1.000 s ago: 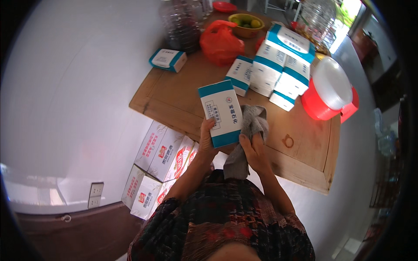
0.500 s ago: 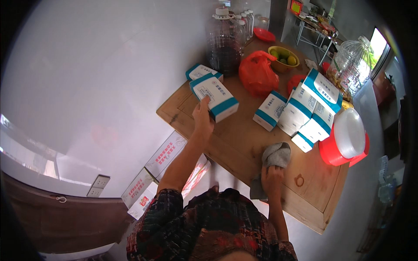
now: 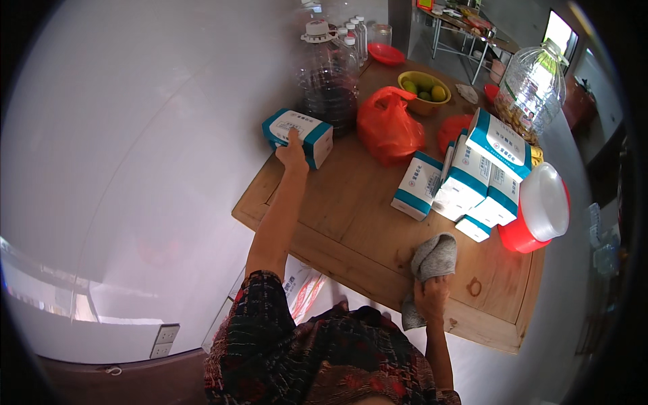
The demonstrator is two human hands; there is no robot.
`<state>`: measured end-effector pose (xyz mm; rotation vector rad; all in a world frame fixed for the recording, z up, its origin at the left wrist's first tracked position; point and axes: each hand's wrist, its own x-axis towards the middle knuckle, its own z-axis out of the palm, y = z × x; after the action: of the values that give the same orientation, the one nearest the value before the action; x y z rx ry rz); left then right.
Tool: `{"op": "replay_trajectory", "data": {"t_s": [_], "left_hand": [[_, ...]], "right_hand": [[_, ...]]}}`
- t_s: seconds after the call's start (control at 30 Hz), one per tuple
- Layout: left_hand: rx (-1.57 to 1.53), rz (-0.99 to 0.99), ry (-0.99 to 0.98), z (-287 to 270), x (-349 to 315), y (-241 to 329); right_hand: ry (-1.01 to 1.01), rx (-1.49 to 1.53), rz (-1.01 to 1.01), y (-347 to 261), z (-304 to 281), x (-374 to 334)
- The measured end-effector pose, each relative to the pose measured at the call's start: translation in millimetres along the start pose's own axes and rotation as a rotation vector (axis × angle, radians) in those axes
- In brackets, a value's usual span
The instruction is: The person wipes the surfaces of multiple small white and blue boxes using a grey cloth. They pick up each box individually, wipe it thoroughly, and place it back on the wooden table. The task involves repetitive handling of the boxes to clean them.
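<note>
My left hand (image 3: 293, 154) grips the near side of a white-and-teal tissue pack (image 3: 304, 129) at the table's far left, beside the wall. A strip of teal shows under that pack, likely the second pack, mostly hidden. My right hand (image 3: 432, 297) is closed round a bunched grey cloth (image 3: 435, 256) at the table's near edge; part of the cloth hangs below the hand. Several more packs stand to the right: one lies alone (image 3: 418, 183), and another pack (image 3: 499, 143) rests tilted on top of a leaning group.
Behind the left pack stands a big clear jug (image 3: 327, 81) of dark liquid. A red plastic bag (image 3: 388, 128), a yellow bowl (image 3: 432, 106) of fruit and a large clear bottle (image 3: 533, 88) are farther back. Red-and-white tubs (image 3: 543, 209) sit at the right edge of the wooden table (image 3: 351, 229).
My left hand has carried its tissue pack away and to the left, over the pack by the wall. My right hand still holds the cloth near the edge. The view has shifted somewhat.
</note>
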<state>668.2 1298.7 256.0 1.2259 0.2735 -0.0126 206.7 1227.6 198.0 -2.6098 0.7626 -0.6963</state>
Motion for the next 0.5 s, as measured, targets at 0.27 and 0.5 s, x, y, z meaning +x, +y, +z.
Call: {"op": "replay_trajectory", "data": {"t_s": [0.27, 0.5], "left_hand": [[0.053, 0.001, -0.100, 4, 0, -7], [0.401, 0.502, 0.179, 1, -35, -2]], "right_hand": [[-0.008, -0.027, 0.038, 1, -2, -3], [-0.021, -0.053, 0.086, -1, -3, -5]]}}
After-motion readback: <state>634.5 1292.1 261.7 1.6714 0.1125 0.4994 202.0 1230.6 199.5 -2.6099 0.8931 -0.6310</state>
